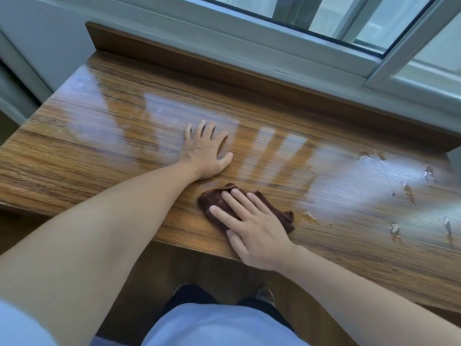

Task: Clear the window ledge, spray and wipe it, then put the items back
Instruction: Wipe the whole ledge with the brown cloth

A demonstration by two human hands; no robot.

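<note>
A: Closest to the camera, what is there?

B: A pale blue shirt hem (219, 325) at the bottom edge, dark trousers and shoe tips below it, and two bare forearms reaching up and away.

A: And the right hand?

B: The right hand (252, 226) lies flat, fingers straight and slightly spread, pressing down on a brown cloth (224, 203). It is not pinching or bunching the cloth; the palm and fingers simply cover it. The cloth sits near the front edge of the wooden window ledge (99, 151), with a corner poking out on the hand's right side.

A: The left hand?

B: Just beyond the cloth, apart from it, the left hand (204, 151) rests palm down on the bare wood, fingers splayed, holding nothing.

A: Anything on the ledge surface?

B: To the right, well apart from both hands, wet droplets and streaks (409, 193) glisten in the glare. The wood is glossy and reflects the window.

A: Farthest back?

B: A raised wooden back lip, then the grey-white window frame (324, 61) and glass.
</note>
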